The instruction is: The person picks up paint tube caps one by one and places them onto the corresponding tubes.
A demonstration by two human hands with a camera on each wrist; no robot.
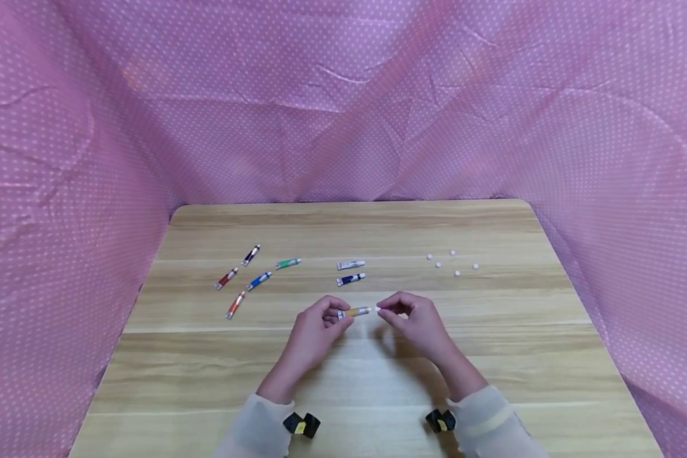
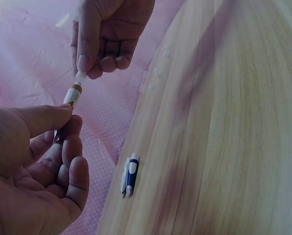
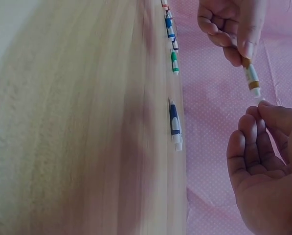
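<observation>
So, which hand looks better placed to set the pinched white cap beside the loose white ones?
Probably the right hand: it pinches the white cap and is nearer the loose caps, which lie ahead and rightward. The left hand holds the ochre tube.

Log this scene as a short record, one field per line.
Left hand: grips an ochre tube
Right hand: pinches a small white cap at the tube's tip; contact unclear
Left group: dark purple tube, red tube, blue tube, green tube, orange tube
Middle pair: whitish tube, dark blue tube
Right group: five small white pieces
Surface: wood-grain table
Backdrop: pink dotted cloth
</observation>
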